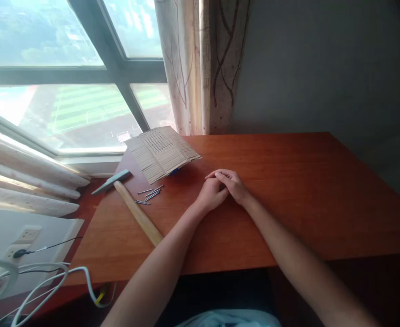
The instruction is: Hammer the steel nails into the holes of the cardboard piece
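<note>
Both of my hands rest together on the wooden table (288, 190), near its middle. My left hand (208, 196) lies loosely curled with nothing showing in it. My right hand (234, 184) lies over it, fingers stretched flat across the left knuckles. To the left lies a hammer (137, 211) with a pale wooden handle and a grey metal head. Several thin nails (150, 194) are scattered beside the handle, a short way from my left hand. A flat piece of ribbed cardboard (162, 152) lies at the table's far left corner, with something blue under its near edge.
A window (67, 104) and a patterned curtain (203, 68) stand behind the table. A grey wall is on the right. At lower left are a wall socket (26, 234) and white cables (50, 277) below the table edge.
</note>
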Demonstrator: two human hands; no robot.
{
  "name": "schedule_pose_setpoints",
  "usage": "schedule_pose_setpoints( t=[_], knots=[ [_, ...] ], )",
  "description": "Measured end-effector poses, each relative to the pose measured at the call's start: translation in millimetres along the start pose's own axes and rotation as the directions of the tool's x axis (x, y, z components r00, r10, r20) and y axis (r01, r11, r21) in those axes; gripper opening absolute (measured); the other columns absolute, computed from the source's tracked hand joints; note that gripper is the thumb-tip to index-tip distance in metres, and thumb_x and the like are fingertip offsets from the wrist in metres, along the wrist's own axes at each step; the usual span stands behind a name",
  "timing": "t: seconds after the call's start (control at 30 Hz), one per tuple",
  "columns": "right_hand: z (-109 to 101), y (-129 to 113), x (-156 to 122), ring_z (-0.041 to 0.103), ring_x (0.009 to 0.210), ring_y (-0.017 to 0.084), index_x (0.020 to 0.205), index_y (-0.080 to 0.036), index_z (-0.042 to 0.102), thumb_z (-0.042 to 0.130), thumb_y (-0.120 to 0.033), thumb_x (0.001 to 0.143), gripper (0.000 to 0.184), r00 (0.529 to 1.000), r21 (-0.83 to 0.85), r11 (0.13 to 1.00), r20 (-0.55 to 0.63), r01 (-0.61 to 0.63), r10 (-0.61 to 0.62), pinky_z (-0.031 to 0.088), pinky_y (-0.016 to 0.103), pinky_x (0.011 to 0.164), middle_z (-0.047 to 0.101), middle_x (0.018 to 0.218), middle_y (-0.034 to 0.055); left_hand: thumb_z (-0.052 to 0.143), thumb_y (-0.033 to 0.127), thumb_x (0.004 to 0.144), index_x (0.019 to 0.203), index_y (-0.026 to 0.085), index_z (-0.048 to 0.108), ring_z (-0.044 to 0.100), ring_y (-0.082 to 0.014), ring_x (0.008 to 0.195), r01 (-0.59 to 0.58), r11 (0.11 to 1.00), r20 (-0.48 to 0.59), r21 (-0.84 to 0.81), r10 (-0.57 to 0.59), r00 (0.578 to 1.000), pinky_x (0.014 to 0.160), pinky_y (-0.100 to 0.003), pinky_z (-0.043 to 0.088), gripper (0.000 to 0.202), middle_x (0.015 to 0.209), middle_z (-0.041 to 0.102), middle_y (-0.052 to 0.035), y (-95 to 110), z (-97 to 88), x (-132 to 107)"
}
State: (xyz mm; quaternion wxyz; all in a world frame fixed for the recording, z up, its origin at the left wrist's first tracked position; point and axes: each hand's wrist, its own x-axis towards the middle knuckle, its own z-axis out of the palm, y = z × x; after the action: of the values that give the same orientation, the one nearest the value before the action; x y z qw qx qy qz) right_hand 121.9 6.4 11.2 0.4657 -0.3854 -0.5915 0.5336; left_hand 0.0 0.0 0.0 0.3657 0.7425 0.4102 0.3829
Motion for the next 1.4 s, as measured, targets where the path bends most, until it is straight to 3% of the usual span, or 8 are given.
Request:
schedule_pose_setpoints(
  t=[0.2,0.53,1.4],
  knots=[
    [5.3,0.6,-1.0,0.069,0.091,0.022,0.087,-0.021,0.076,0.051,-0.044,0.094,0.035,1.000,-0.072,0.997,-0.001,0.030,-0.030,0.051,0.035,0.088,0.075,0.089,0.0051,0.050,0.010,0.078,0.073,0.014,0.061,0.062,-0.0192,0.073,-0.017,1.000,-0.024,0.023,0.017,1.000,0.066,-0.028,0.047,0.013,0.077,0.068,-0.0089,1.7,-0.6,-5.0],
    [4.2,2.6,0.7,0.069,0.089,0.021,0.087,-0.019,0.075,0.052,-0.040,0.094,0.032,1.000,-0.081,0.996,0.003,0.022,-0.022,0.051,0.033,0.085,0.074,0.088,0.0048,0.051,0.008,0.076,0.072,0.013,0.062,0.063,-0.0221,0.074,-0.007,0.997,-0.028,0.071,0.009,1.000,0.067,-0.030,0.048,0.013,0.077,0.069,-0.0117,1.1,0.7,-4.8],
    [-0.2,4.4,2.3,0.068,0.092,0.022,0.087,-0.017,0.074,0.051,-0.041,0.095,0.035,0.999,-0.098,0.995,0.050,0.018,-0.014,0.050,0.033,0.087,0.074,0.091,0.0059,0.051,0.008,0.077,0.075,0.012,0.064,0.065,-0.0225,0.075,-0.004,0.995,-0.021,0.098,0.006,1.000,0.067,-0.029,0.050,0.013,0.079,0.070,-0.0111,1.5,1.2,-4.3]
  ],
)
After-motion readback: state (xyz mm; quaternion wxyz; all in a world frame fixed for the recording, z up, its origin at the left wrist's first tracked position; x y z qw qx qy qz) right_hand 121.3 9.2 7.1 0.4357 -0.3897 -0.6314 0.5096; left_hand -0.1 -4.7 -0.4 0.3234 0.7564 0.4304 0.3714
